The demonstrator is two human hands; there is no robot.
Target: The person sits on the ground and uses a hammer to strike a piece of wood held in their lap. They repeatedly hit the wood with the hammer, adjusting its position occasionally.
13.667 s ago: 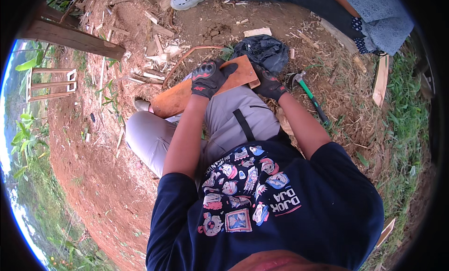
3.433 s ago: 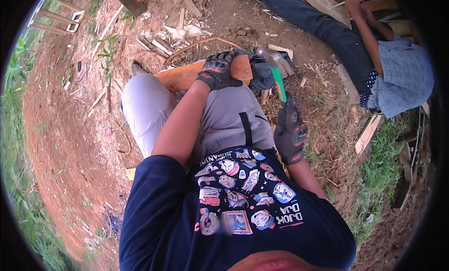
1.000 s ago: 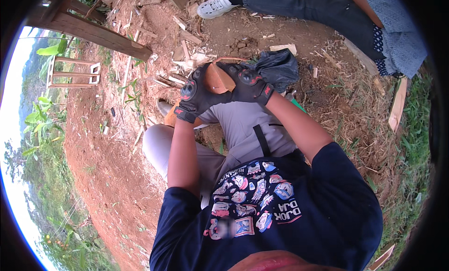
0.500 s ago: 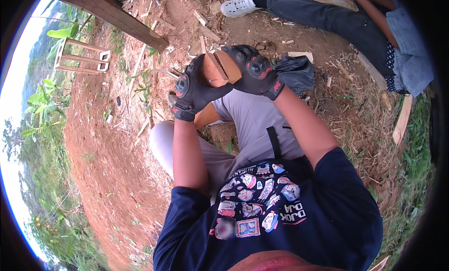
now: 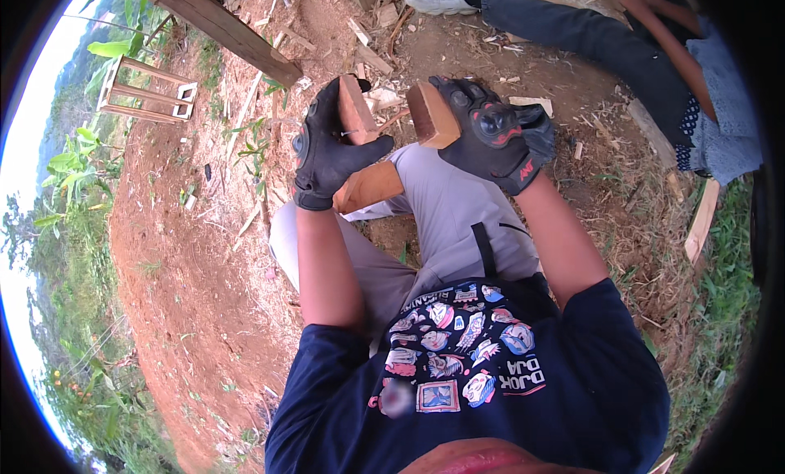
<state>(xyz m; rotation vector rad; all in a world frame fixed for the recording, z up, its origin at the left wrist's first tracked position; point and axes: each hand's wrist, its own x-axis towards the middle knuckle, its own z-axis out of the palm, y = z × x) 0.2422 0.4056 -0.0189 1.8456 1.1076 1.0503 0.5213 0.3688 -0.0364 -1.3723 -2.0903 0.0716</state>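
Observation:
My left hand [image 5: 329,154], in a black padded glove, is closed around a small wooden block [image 5: 356,108]. A thin nail [image 5: 347,134] seems to stick out near the block's lower end. Across a gap, my right hand [image 5: 491,135], gloved the same way, grips a second wooden block [image 5: 435,121] by its right side. The two blocks are apart, held above my lap. Beneath my left wrist a larger orange-brown piece of wood [image 5: 372,186] lies by my bent leg, its left end hidden by the glove.
A wooden post [image 5: 237,41] slants in from the upper left. Beyond it stands a small wooden frame [image 5: 147,91]. A co-worker's dark-trousered leg [image 5: 564,29] stretches across the upper right. Black plastic [image 5: 537,131] lies behind my right hand, and wood scraps [image 5: 374,60] litter the soil.
The two blocks, together before, are now separated, one in each hand. My right hand has shifted right and slightly down, and the wood under my left wrist shows more.

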